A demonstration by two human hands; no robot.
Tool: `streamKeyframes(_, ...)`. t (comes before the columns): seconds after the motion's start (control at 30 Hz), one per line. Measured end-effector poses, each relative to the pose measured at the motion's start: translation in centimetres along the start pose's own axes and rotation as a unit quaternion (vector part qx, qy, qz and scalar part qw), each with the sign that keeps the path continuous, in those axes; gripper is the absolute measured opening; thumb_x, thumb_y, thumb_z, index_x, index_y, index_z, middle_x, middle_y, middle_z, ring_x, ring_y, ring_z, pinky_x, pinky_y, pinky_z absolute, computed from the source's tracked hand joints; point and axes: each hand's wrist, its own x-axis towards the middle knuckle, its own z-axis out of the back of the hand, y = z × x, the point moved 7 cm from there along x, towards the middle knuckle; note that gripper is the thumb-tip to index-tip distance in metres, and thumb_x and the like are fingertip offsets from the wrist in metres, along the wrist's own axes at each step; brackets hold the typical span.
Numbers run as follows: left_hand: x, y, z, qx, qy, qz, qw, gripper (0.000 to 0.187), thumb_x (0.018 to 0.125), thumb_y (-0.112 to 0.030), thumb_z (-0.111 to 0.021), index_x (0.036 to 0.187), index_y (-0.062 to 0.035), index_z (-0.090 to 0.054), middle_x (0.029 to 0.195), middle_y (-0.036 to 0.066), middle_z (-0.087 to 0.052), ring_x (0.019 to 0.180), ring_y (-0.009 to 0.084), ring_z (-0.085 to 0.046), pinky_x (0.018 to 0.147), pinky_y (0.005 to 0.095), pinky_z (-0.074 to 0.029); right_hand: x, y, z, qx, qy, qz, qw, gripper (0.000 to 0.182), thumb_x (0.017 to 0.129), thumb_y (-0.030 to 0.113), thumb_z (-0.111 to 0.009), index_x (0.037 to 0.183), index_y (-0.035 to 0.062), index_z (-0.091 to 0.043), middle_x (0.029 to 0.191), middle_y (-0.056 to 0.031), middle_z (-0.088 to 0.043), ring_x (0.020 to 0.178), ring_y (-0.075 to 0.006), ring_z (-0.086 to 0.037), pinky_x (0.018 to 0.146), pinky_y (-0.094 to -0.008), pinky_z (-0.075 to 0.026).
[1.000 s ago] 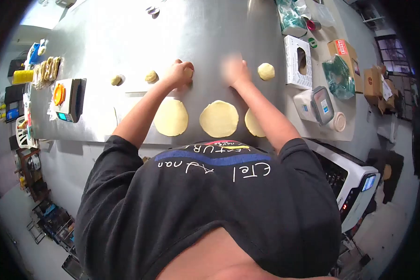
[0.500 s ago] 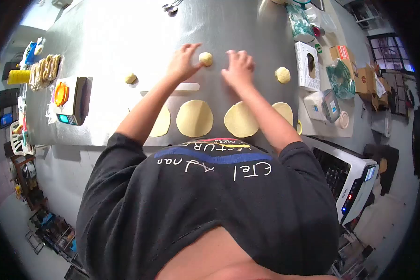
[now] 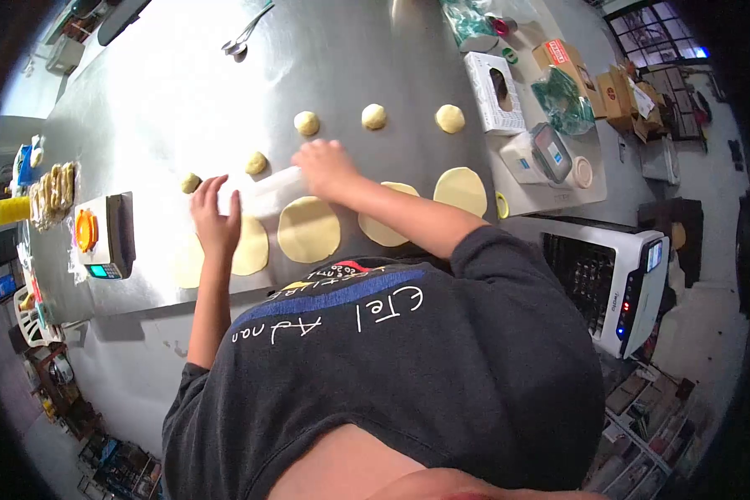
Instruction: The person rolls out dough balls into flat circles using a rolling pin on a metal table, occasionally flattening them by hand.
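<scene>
A white rolling pin (image 3: 268, 195), blurred by motion, lies slantwise between my hands. My right hand (image 3: 325, 169) is closed at its right end. Close to its left end, my left hand (image 3: 216, 218) has its fingers apart and holds nothing. Beyond the hands sit several dough balls: a small one (image 3: 190, 182) just past my left fingertips, another (image 3: 256, 162) behind the pin, and a larger one (image 3: 307, 123) behind my right hand. Several flat dough rounds line the near edge, including one (image 3: 309, 230) below the pin and one (image 3: 460, 193) partly beyond my right forearm.
A kitchen scale (image 3: 108, 237) with an orange item stands on the metal table (image 3: 158, 108) at the left, near bagged dough sticks (image 3: 52, 196). Metal spoons (image 3: 240, 46) lie at the back. A white box (image 3: 493, 93) and a plastic tub (image 3: 535, 154) are at the right.
My hands have left the dough ball they flanked. My right hand has come to the rolling pin, and my left hand has moved down and left. The view has turned and shifted.
</scene>
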Motion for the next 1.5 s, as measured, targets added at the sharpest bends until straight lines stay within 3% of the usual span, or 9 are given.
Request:
streamKeyframes(0.1, 0.7, -8.7, -3.9, -0.058, 0.127, -0.085, 0.987, 0.047, 0.075, -0.019, -0.073, 0.118, -0.0076, -0.057, 0.121, 0.015, -0.054, 0.115, 0.0335, -0.048, 0.099, 0.0436, -0.038, -5.3, -6.2, 6.1, 0.065, -0.057, -0.07, 0.994, 0.027, 0.069, 0.001, -0.051, 0.089, 0.0155, -0.062, 0.094, -0.0038, -0.058, 0.096, -0.0276, -0.054, 0.079, -0.0436, -0.038)
streamKeyframes(0.2, 0.8, -15.4, -10.6, -0.069, 0.256, -0.121, 0.957, 0.047, 0.083, -0.022, -0.066, 0.126, -0.0107, -0.051, 0.125, 0.015, -0.053, 0.111, 0.0351, -0.053, 0.094, 0.0407, -0.044, -11.2, -14.2, 10.1, 0.032, -0.128, -0.129, 0.983, 0.03, 0.064, 0.0, -0.051, 0.087, 0.0156, -0.061, 0.092, -0.0035, -0.058, 0.094, -0.0294, -0.052, 0.08, -0.0433, -0.037)
streamKeyframes(0.4, 4.5, -24.7, -22.1, -0.075, 0.188, -0.203, 0.958, 0.038, 0.082, -0.014, -0.06, 0.119, -0.004, -0.053, 0.109, 0.015, -0.056, 0.106, 0.0343, -0.052, 0.091, 0.0433, -0.044, -16.1, -26.1, 12.4, -0.04, -0.144, -0.217, 0.965, 0.025, 0.068, 0.003, -0.052, 0.087, 0.0172, -0.061, 0.092, -0.0025, -0.057, 0.096, -0.028, -0.05, 0.084, -0.0423, -0.037)
streamKeyframes(0.6, 5.1, -25.1, -26.1, -0.034, 0.115, -0.171, 0.978, 0.047, 0.088, -0.024, -0.055, 0.127, 0.0017, -0.047, 0.128, 0.019, -0.047, 0.128, 0.0386, -0.036, 0.108, 0.0475, -0.028, -15.0, -28.8, 11.4, -0.024, -0.186, -0.158, 0.969, 0.019, 0.07, 0.009, -0.054, 0.087, 0.016, -0.059, 0.089, -0.003, -0.055, 0.091, -0.0279, -0.05, 0.08, -0.0417, -0.038)
streamKeyframes(0.73, 5.0, -25.4, -26.9, 0.026, 0.101, -0.13, 0.986, 0.047, 0.096, -0.026, -0.039, 0.134, 0.0014, -0.04, 0.145, 0.019, -0.034, 0.138, 0.0366, -0.024, 0.113, 0.0475, -0.019, -15.0, -28.4, 11.2, -0.041, -0.218, -0.158, 0.962, 0.014, 0.07, 0.02, -0.058, 0.083, 0.0163, -0.054, 0.086, -0.0025, -0.052, 0.085, -0.0251, -0.05, 0.075, -0.0415, -0.036)
streamKeyframes(1.07, 10.0, -25.3, -29.8, 0.113, 0.136, -0.055, 0.983, 0.045, 0.096, -0.027, -0.033, 0.127, 0.0007, -0.052, 0.137, 0.02, -0.046, 0.136, 0.0328, -0.031, 0.113, 0.048, -0.018, -11.3, -32.9, 11.0, -0.083, -0.165, -0.305, 0.934, 0.015, 0.076, 0.021, -0.054, 0.089, 0.0137, -0.051, 0.083, -0.0038, -0.061, 0.086, -0.0249, -0.057, 0.075, -0.0451, -0.034)
streamKeyframes(1.33, 15.8, -23.6, -33.5, 0.113, 0.118, -0.027, 0.986, 0.062, 0.096, -0.037, -0.028, 0.144, 0.0023, -0.024, 0.153, 0.018, -0.018, 0.144, 0.0309, -0.005, 0.116, 0.0471, -0.003, -6.6, -37.0, 11.6, -0.143, -0.215, -0.312, 0.914, 0.031, 0.078, 0.022, -0.05, 0.106, 0.0103, -0.048, 0.107, -0.013, -0.056, 0.102, -0.0309, -0.051, 0.083, -0.0486, -0.035)
streamKeyframes(1.4, 15.7, -23.9, -33.2, 0.12, 0.124, -0.025, 0.985, 0.063, 0.096, -0.038, -0.027, 0.146, 0.0008, -0.02, 0.154, 0.017, -0.015, 0.144, 0.029, -0.001, 0.116, 0.0465, 0.0, -6.6, -37.0, 11.5, -0.119, -0.19, -0.326, 0.919, 0.039, 0.079, 0.022, -0.049, 0.116, 0.01, -0.046, 0.11, -0.0129, -0.054, 0.106, -0.0313, -0.049, 0.092, -0.0535, -0.032)
streamKeyframes(1.5, 12.9, -25.1, -31.7, 0.148, 0.111, -0.065, 0.981, 0.061, 0.095, -0.037, -0.03, 0.143, 0.0005, -0.029, 0.153, 0.014, -0.021, 0.144, 0.0274, -0.008, 0.115, 0.0487, -0.001, -8.6, -34.4, 11.6, -0.127, -0.229, -0.255, 0.931, 0.055, 0.081, 0.023, -0.048, 0.134, 0.0092, -0.039, 0.129, -0.0111, -0.05, 0.129, -0.0297, -0.039, 0.11, -0.0598, -0.01)
